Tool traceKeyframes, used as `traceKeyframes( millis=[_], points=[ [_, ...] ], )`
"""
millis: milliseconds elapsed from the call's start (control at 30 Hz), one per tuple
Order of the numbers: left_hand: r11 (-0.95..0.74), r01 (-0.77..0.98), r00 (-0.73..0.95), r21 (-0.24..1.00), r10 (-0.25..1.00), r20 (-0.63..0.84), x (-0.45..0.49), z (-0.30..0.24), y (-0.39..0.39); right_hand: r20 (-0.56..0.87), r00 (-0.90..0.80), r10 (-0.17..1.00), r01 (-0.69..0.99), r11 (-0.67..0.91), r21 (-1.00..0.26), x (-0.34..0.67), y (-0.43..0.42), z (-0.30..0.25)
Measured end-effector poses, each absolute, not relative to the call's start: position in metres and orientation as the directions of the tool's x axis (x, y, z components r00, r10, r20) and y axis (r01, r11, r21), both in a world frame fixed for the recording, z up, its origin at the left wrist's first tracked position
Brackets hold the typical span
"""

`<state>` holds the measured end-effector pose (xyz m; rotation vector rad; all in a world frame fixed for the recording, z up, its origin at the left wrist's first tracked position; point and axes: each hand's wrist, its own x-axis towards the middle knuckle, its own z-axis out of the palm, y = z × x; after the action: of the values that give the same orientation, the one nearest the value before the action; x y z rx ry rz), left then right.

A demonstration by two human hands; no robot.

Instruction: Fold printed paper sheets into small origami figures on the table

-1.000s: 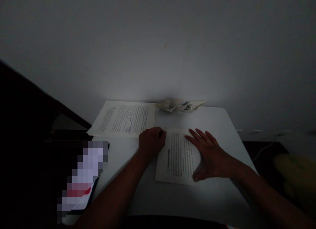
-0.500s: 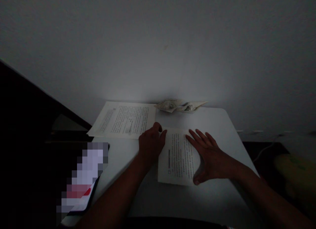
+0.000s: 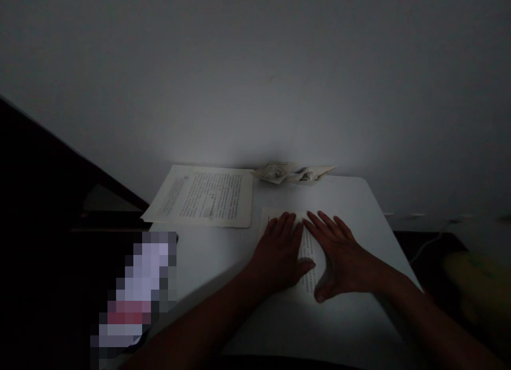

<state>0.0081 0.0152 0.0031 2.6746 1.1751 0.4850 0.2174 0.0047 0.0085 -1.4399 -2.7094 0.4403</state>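
A printed sheet of paper [image 3: 307,253] lies on the white table [image 3: 203,258], mostly covered by my hands. Flat on its left part rests my left hand [image 3: 281,253], fingers stretched out and thumb pointing right. My right hand [image 3: 337,253] presses along the sheet's right side with its fingers spread. The fingertips of both hands come close together near the sheet's far edge. Neither hand grips anything.
Printed pages [image 3: 211,197] lie at the table's far left corner. Two folded paper boats [image 3: 273,172] stand against the wall [image 3: 255,82]. A phone with a blurred screen [image 3: 143,285] lies at the left edge. On the right, a yellow object [image 3: 475,279] sits beyond the table.
My left hand has moved right from the sheet's left edge, opened from a curled shape and flattened onto the paper. My right hand has stayed nearly in place.
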Motion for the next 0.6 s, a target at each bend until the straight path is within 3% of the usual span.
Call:
traceKeyframes(
  millis=[200,367,600],
  points=[
    [-0.666,0.696,0.637,0.269,0.746,0.196,0.008,-0.012,0.013,-0.082,-0.537,0.840,0.821,0.498,-0.279,0.219,0.009,0.004],
    [-0.658,0.698,0.616,0.284,0.753,0.231,0.010,-0.011,0.012,-0.040,-0.439,0.898,0.840,0.394,-0.372,0.218,0.025,0.017],
    [-0.636,0.694,0.600,0.338,0.770,0.216,0.010,-0.013,0.012,0.084,-0.426,0.901,0.818,0.423,-0.390,0.211,0.049,0.032]
  ],
)
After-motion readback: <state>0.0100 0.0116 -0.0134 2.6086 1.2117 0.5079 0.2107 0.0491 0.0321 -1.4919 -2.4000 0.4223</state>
